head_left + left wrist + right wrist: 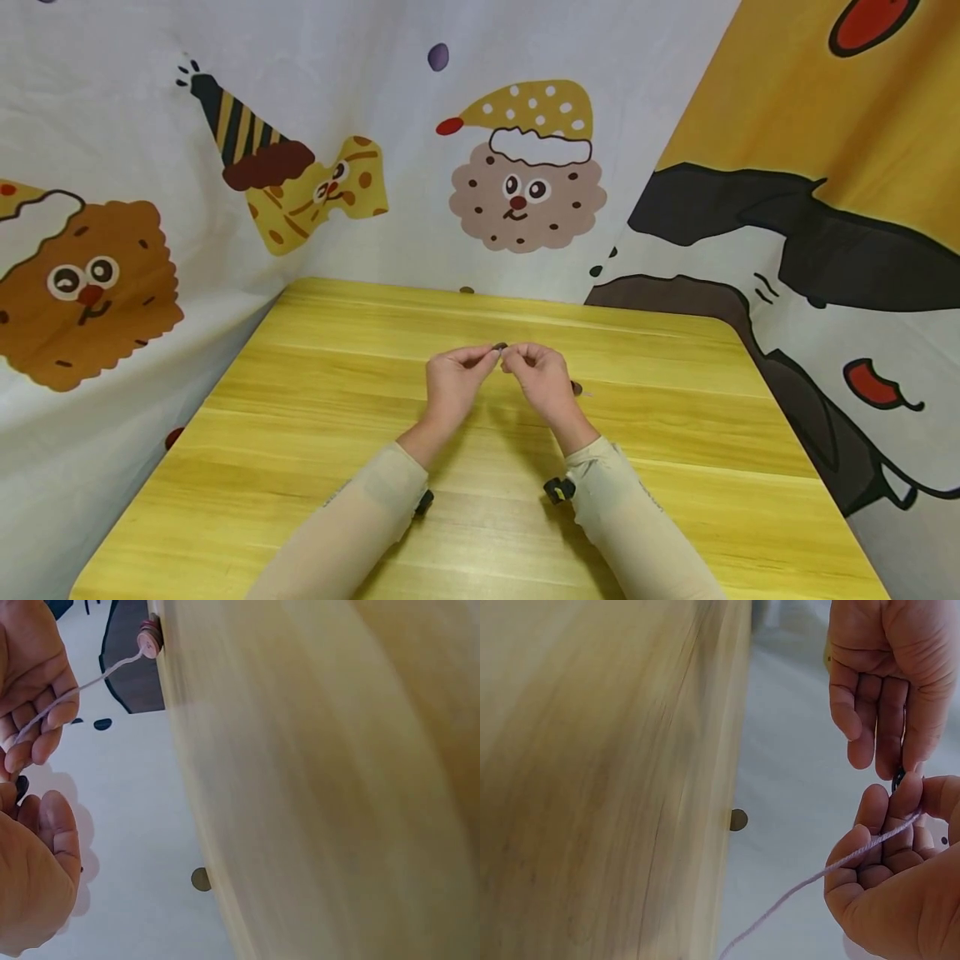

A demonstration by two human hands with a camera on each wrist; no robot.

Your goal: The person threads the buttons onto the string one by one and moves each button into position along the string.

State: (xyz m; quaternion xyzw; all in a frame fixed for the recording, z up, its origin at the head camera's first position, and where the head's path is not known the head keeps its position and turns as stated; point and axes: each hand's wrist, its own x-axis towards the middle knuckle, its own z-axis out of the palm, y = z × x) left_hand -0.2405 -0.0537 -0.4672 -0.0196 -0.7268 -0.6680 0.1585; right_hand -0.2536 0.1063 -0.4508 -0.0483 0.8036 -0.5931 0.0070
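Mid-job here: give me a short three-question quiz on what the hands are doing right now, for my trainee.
1. True or false: the right hand pinches a pale thread.
2. Multiple choice: where is the small dark piece?
A. lying at the table's near edge
B. between the fingertips of both hands, above the yellow table
C. inside a sleeve
3. Fill in: the thread runs back to a small ____ lying on the table.

Key
1. True; it passes over the curled fingers toward the fingertips.
2. B; the left hand meets the right hand there, each with a fingertip grip.
3. Spool.
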